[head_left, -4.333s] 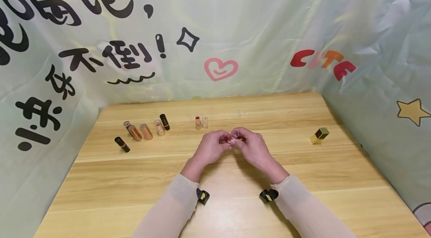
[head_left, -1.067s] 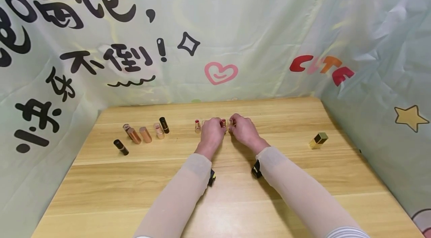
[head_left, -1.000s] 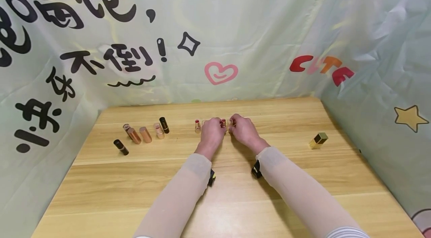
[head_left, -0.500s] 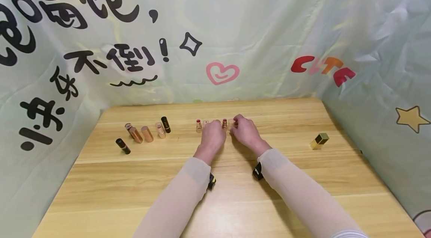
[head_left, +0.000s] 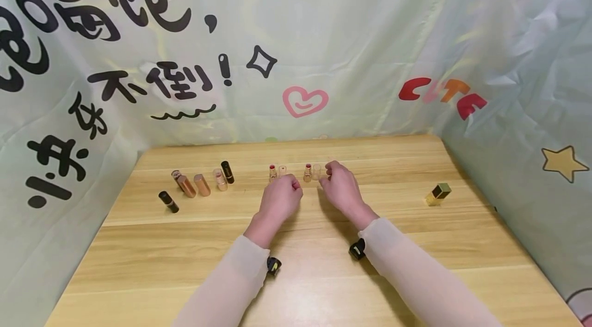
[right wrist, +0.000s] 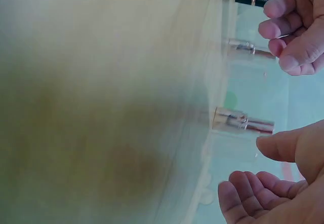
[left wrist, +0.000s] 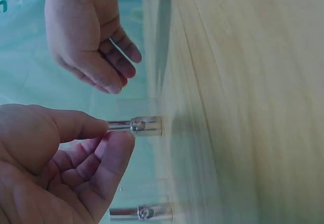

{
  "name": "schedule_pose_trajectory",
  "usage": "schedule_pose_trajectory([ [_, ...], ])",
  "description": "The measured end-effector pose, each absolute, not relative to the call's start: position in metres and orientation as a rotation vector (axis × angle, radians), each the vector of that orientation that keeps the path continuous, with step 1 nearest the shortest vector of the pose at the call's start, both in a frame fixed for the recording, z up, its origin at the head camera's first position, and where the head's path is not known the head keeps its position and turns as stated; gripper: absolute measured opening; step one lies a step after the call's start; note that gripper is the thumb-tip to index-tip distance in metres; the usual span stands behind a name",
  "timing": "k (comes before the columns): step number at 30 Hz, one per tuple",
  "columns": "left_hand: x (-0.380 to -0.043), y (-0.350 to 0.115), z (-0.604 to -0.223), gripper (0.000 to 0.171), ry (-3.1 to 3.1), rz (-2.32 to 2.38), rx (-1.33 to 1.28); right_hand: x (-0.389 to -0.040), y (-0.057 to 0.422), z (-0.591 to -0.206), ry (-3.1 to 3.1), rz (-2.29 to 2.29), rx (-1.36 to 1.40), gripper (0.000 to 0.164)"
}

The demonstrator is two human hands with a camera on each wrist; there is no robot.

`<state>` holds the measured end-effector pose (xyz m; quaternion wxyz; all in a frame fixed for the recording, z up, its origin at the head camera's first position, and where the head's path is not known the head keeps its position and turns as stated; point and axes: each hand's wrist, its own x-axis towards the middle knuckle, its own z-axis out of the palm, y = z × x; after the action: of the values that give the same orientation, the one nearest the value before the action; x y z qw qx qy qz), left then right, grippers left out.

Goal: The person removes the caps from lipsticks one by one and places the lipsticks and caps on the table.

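An uncapped red lipstick (head_left: 308,173) stands upright at the back middle of the table, its clear cap (head_left: 316,171) close by its right side. To the left, a second red lipstick (head_left: 273,171) stands with another clear cap (head_left: 283,169), both partly covered by my left hand (head_left: 281,196). That hand is loosely curled and holds nothing; in the left wrist view its fingertips appear in front of the first lipstick (left wrist: 147,125). My right hand (head_left: 342,189) hovers just right of the clear cap, thumb and fingers apart in the right wrist view, with nothing between them.
At the left stand several lipstick tubes: a black one (head_left: 168,202), a copper one (head_left: 187,186), a rose-gold one (head_left: 202,184), a clear-capped one (head_left: 220,180) and another black one (head_left: 227,171). A gold lipstick tube (head_left: 438,194) is far right. Curtains (head_left: 361,49) border the table.
The lipstick and clear cap held between both hands earlier now stand on the table. Most recently, the left hand drew back left from the lipstick, and the right hand moved off the cap.
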<state>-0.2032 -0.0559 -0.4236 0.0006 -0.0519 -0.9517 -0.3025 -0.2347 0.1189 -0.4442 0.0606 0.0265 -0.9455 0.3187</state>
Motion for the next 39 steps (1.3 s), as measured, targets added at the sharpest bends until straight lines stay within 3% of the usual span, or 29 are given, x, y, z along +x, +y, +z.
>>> schedule_pose_trajectory([
  [15,-0.179,-0.090,-0.432,0.007,-2.799,-0.958,-0.097,-0.198,0.089,-0.440,-2.739,1.099,0.198,0.020],
  [22,-0.176,-0.110,-0.436,0.004,-2.755,-0.950,-0.030,-0.191,0.068,-0.440,-2.772,1.117,0.314,0.021],
  [33,-0.179,-0.161,-0.435,0.017,-2.672,-0.920,0.174,-0.188,0.044,-0.443,-2.828,1.195,0.381,0.026],
  [39,-0.187,-0.184,-0.428,0.038,-2.571,-0.808,0.226,-0.188,0.037,-0.445,-2.870,1.186,0.406,0.028],
])
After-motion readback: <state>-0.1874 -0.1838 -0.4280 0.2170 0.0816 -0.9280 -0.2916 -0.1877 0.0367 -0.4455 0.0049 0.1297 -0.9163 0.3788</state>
